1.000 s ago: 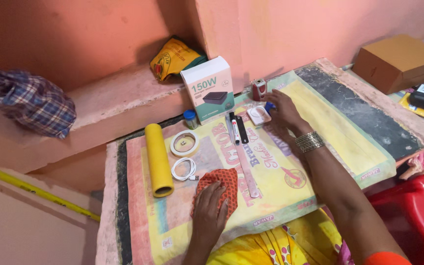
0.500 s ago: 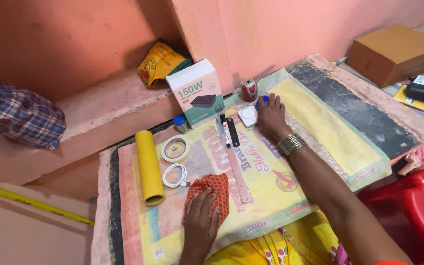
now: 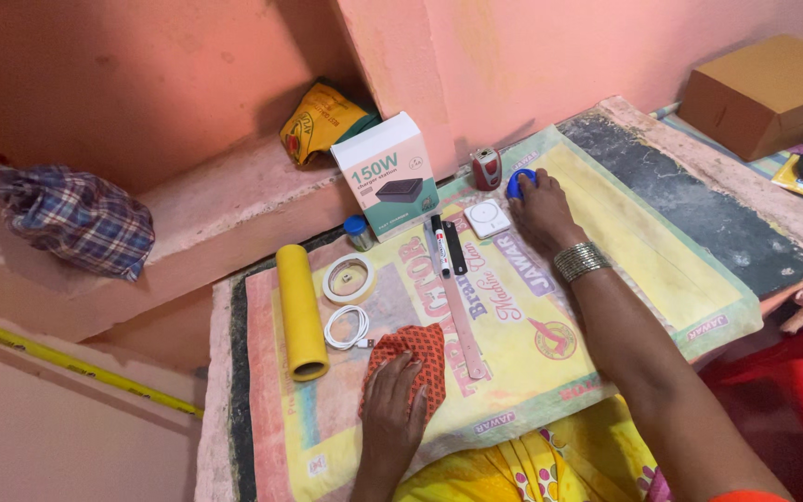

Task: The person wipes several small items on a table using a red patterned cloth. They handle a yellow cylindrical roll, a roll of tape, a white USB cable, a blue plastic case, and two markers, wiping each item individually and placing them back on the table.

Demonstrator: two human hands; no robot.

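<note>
— Right hand (image 3: 539,209)?
— Upper centre-right of the frame, fingers curled over a small blue round object (image 3: 518,182), touching it; closed on it or merely resting, cannot tell. Bangles at the wrist.

— And the blue object itself?
— Under those fingertips, just right of a small red-and-grey sharpener-like thing (image 3: 487,168) and up-right of a white square pad (image 3: 489,218).

— Left hand (image 3: 392,409)?
— Lower centre, laid flat, fingers spread and open, pressing on a red patterned cloth (image 3: 417,351). Gripping nothing.

— Hands together?
— Well apart, one near the bottom edge, the other toward the top.

— Between them?
— Long pale ruler (image 3: 466,325) lying lengthwise just right of the cloth; two markers (image 3: 443,246) side by side above it.

— Left of the cloth?
— Coiled white cable (image 3: 346,327), tape ring (image 3: 349,277) above that, yellow roll (image 3: 300,310) further left.

— Farther out?
— White and teal box (image 3: 388,175) upright by the wall, small blue-capped jar (image 3: 358,231) beside it. All on a printed yellow sheet (image 3: 625,251) covering the worktop (image 3: 699,209). Checked cloth bundle (image 3: 76,218) on the ledge, upper left; brown carton (image 3: 764,93) upper right.
</note>
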